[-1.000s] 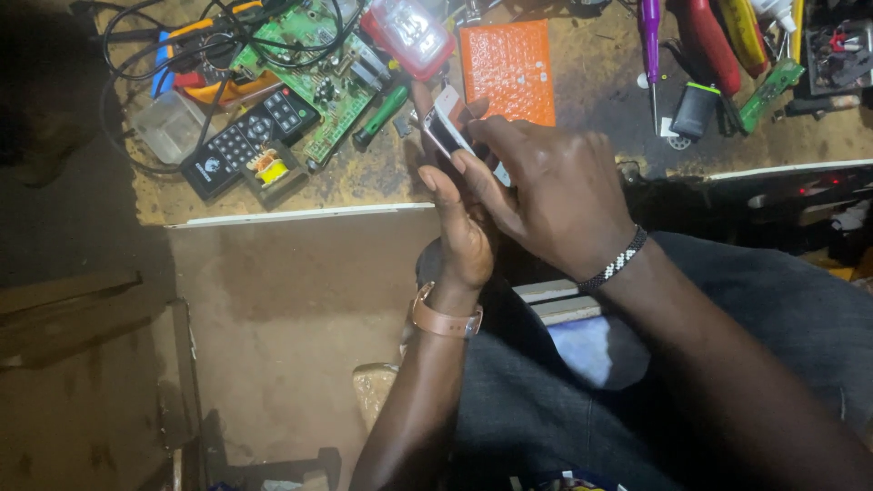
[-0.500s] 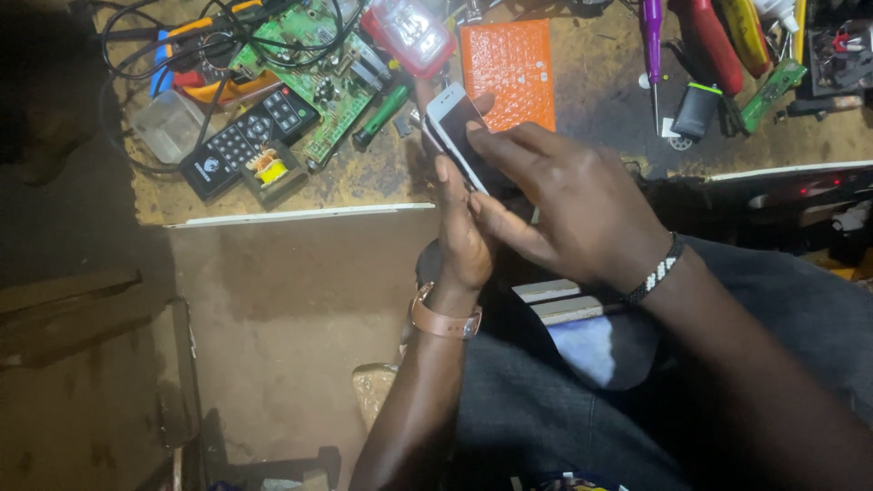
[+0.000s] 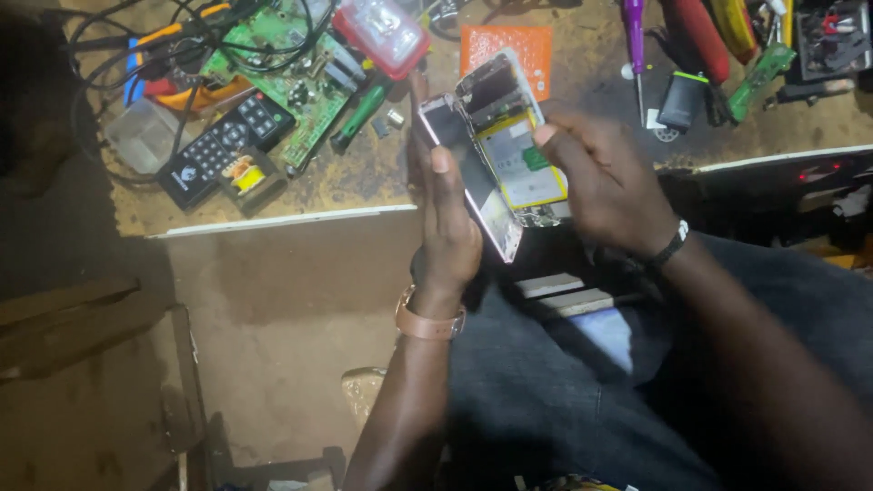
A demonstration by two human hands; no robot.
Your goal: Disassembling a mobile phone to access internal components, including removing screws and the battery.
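Observation:
My left hand (image 3: pixel 447 227) grips the back cover (image 3: pixel 464 173) of a smartphone, thumb pressed along its inner face. My right hand (image 3: pixel 605 177) holds the phone body (image 3: pixel 514 150), swung away from the cover like an opened book. Inside the body I see the yellow-labelled battery and small circuit parts. Both pieces are held above the workbench edge (image 3: pixel 282 218) and over my lap. A brown strap sits on my left wrist, a dark bracelet on my right.
On the bench lie a green circuit board (image 3: pixel 282 77), a black remote control (image 3: pixel 223 145), a green-handled screwdriver (image 3: pixel 359 114), a red-framed device (image 3: pixel 382 35), an orange mat (image 3: pixel 509 50), a purple screwdriver (image 3: pixel 634 32), tangled cables and other tools. Dirt floor lies below left.
The phone was closed and clasped between both hands; now its body has been swung away from the back cover, exposing the battery. My right hand moved to the right.

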